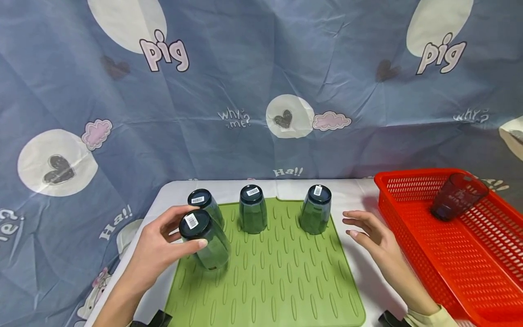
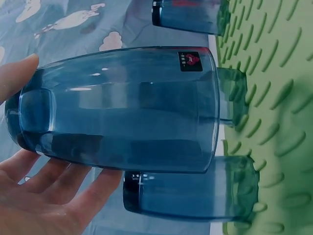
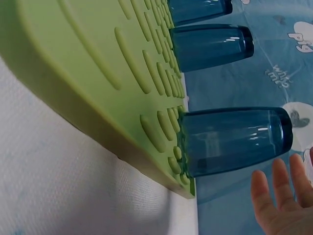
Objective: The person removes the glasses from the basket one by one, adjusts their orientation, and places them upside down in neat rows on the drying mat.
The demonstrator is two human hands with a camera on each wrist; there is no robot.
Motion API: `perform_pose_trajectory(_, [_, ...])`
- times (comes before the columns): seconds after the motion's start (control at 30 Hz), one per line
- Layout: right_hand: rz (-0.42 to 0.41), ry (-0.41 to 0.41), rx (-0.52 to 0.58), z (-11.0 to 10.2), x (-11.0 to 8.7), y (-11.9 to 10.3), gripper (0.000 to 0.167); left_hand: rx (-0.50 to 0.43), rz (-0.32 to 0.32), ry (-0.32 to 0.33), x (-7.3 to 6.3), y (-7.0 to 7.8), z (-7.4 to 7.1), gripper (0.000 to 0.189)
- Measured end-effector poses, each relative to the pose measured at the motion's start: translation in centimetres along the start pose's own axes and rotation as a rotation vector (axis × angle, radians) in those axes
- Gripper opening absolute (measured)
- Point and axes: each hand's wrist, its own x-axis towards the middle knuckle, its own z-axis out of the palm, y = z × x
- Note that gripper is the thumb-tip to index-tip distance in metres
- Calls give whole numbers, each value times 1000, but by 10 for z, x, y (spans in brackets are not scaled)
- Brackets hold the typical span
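My left hand (image 1: 157, 247) grips an upside-down bluish-green drinking glass (image 1: 214, 250) near its base, thumb on one side and fingers on the other. The glass tilts a little over the left part of the green ridged mat (image 1: 261, 281). A small dark label shows near its rim in the left wrist view. Behind it, three similar glasses stand inverted along the mat's far edge: a left one (image 1: 212, 209), a middle one (image 1: 253, 215) and a right one (image 1: 314, 215). To the right of that last glass, my right hand (image 1: 373, 240) hovers with relaxed fingers, holding nothing.
A red perforated plastic basket (image 1: 412, 268) stands on the right, with one glass (image 1: 455, 200) leaning inside at its far end. The mat lies on a white-covered table (image 1: 351, 193). A blue printed cloth (image 1: 245, 81) hangs behind.
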Motion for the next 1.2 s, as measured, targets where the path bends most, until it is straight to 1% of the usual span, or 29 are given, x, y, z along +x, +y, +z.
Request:
perform_pose_trajectory(0.2, [-28,-3,-6,0,3,0,36,46,5,30,-6,-2,-7,56])
perform_pose_trajectory(0.4, [-48,-13,10,2,4,-1,35,105,-15,49,-12,-5,-12,57])
perform_pose_trajectory(0.47, [-43,-17,5,3,4,-1,36,108,-25,49,-15,-7,-13,58])
perform_pose_trajectory(0.57, [-32,-16,-8,3,3,0,36,88,-38,45,-19,-10,-14,58])
perform_pose_trajectory(0.87, [-14,-15,-12,3,-1,1,36,64,-56,65,-30,-19,-14,58])
perform_pose_trajectory(1.0, [-16,-14,-10,3,-1,1,35,63,-89,67,-34,-23,-12,59])
perform_pose_trajectory(1.2, [-18,-14,-9,3,0,1,36,74,-164,53,-39,-29,-10,61])
